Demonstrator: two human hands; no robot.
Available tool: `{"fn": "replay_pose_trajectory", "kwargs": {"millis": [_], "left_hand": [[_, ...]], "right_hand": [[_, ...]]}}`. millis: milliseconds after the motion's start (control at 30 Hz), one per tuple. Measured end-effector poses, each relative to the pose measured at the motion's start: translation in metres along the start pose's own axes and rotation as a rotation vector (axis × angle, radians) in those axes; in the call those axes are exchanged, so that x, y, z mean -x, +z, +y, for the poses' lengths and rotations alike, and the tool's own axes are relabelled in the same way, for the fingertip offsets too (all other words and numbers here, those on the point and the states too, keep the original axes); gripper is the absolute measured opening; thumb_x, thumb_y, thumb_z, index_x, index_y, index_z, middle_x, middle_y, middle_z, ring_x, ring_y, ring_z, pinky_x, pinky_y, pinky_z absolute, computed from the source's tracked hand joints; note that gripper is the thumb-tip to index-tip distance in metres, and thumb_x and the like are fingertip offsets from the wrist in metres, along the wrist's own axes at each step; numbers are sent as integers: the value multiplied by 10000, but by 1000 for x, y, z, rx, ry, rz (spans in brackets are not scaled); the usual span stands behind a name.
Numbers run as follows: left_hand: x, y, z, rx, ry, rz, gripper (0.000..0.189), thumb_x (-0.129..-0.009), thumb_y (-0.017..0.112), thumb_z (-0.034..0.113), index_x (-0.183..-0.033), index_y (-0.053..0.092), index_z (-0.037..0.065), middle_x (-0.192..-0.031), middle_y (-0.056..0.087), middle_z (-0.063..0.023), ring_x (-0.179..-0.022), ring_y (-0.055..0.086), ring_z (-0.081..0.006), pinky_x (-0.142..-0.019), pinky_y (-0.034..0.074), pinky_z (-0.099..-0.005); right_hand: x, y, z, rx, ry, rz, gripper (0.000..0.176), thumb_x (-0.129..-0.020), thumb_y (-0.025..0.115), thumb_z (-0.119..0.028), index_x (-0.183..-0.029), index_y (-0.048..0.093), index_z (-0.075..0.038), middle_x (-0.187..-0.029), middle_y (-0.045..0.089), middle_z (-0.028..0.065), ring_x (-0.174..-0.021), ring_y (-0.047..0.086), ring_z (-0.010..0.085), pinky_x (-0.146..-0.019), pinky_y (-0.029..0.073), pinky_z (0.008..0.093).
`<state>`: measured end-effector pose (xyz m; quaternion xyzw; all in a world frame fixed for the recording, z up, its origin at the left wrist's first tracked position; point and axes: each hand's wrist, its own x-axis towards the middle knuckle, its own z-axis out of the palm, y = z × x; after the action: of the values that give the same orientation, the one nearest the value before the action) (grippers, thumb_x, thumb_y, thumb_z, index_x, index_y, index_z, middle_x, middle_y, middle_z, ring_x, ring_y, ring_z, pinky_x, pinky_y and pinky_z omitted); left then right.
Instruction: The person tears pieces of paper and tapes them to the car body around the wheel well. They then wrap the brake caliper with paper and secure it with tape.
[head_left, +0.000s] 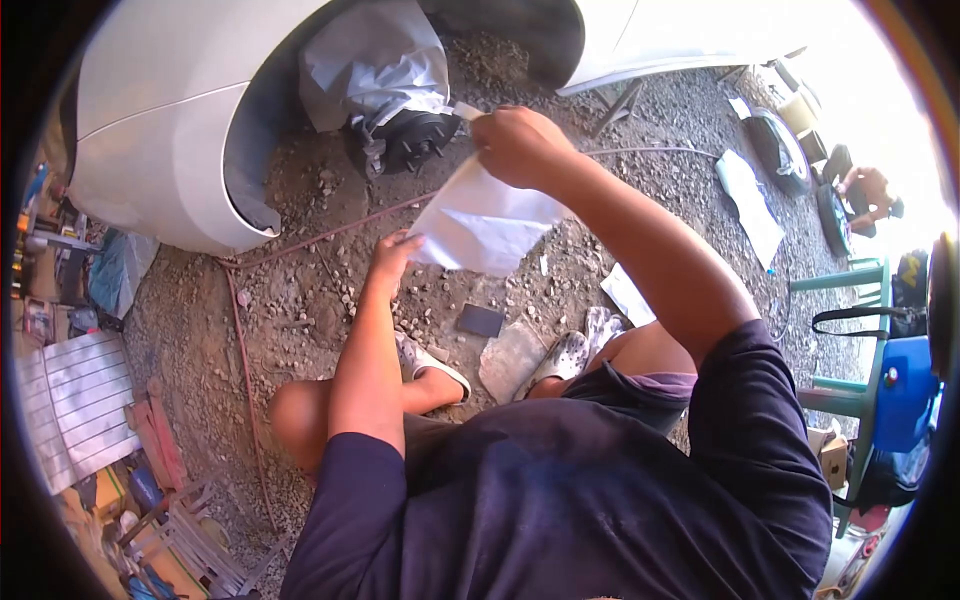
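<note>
A white sheet hangs between my two hands, in front of the open wheel arch of a white car. My left hand pinches its lower left edge. Raised higher, my right hand is closed at the sheet's upper part, and a pale strip sticks out past its fingers toward the wheel hub. Beyond the hands is the dark hub with studs showing. Crumpled whitish covering is wrapped over the parts above and around the hub.
Gravelly ground holds a dark flat block, a flat stone and a thin hose. White sheets and a tire lie at right, near another person. A green chair stands right; boxes and tools lie left.
</note>
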<state>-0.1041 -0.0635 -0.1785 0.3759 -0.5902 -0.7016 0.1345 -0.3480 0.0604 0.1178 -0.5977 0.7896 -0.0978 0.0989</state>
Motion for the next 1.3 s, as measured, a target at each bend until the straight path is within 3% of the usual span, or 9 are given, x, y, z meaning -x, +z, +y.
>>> {"fn": "replay_pose_trajectory", "kwargs": {"millis": [100,200,467,800,867,933,1033,1133,1300], "left_hand": [[-15,-14,-21,413,-233,185,332,-938,884,284,-1193,730,137,-1165,746,11,-1088,650,-166,-972,530,-391],[-51,-36,-63,632,-211,99,404,-926,886,275,-1267,712,148,-1223,746,0,-1124,657,-164,-1014,513,-421],[-118,-28,-94,1198,-79,233,492,-964,848,334,-1387,682,144,-1339,724,-11,-1283,643,-194,-1107,450,-428],[-166,-41,-87,1093,-59,375,473,-1007,798,357,-1417,660,165,-1342,701,12,-1278,626,-173,-1117,440,-409],[-169,-44,-75,1085,-103,376,447,-1004,796,345,-1390,675,154,-1322,706,1,-1242,641,-160,-1088,462,-382],[-174,-45,-72,1083,-114,379,409,-1002,793,327,-1358,691,153,-1277,714,5,-1183,657,-147,-1046,483,-350],[-186,-44,-78,1017,-179,383,260,-976,789,218,-1206,738,107,-1105,755,-25,-948,712,-151,-832,542,-301],[-193,-42,-84,967,-173,386,219,-965,790,210,-1152,746,106,-1007,742,-21,-839,685,-147,-723,529,-299],[-194,-45,-73,957,-164,426,184,-961,772,227,-1096,753,105,-924,717,-18,-770,656,-144,-654,506,-299]], "right_hand": [[-36,10,-16,17,49,-64,247,-928,669,-132,-1124,799,-56,-1132,797,202,-1105,770,390,-967,620,473],[-73,24,-20,190,77,-112,264,-933,678,-133,-1149,814,-67,-1165,802,206,-1116,778,385,-964,625,470],[-139,49,-31,310,93,-219,318,-932,655,-152,-1190,807,-42,-1221,795,207,-1162,770,373,-978,626,465],[-169,71,-60,407,-7,-313,375,-928,663,-237,-1230,789,-53,-1241,782,225,-1191,754,376,-1003,617,481],[-180,80,-56,414,-91,-208,307,-916,613,-231,-1037,800,-19,-1102,787,235,-1063,764,438,-955,615,531],[-187,80,-61,400,-82,-198,325,-911,616,-242,-1025,801,1,-1100,783,251,-1055,767,442,-938,621,528],[-202,82,-65,434,-42,-242,346,-903,617,-253,-1039,805,4,-1115,781,256,-1063,768,437,-929,624,518],[-207,87,-62,443,-9,-272,352,-895,613,-255,-1024,812,6,-1111,783,259,-1058,772,427,-935,621,506],[-211,94,-51,403,-44,-178,382,-894,594,-284,-984,823,8,-1065,788,256,-1038,775,422,-956,613,494]]}}
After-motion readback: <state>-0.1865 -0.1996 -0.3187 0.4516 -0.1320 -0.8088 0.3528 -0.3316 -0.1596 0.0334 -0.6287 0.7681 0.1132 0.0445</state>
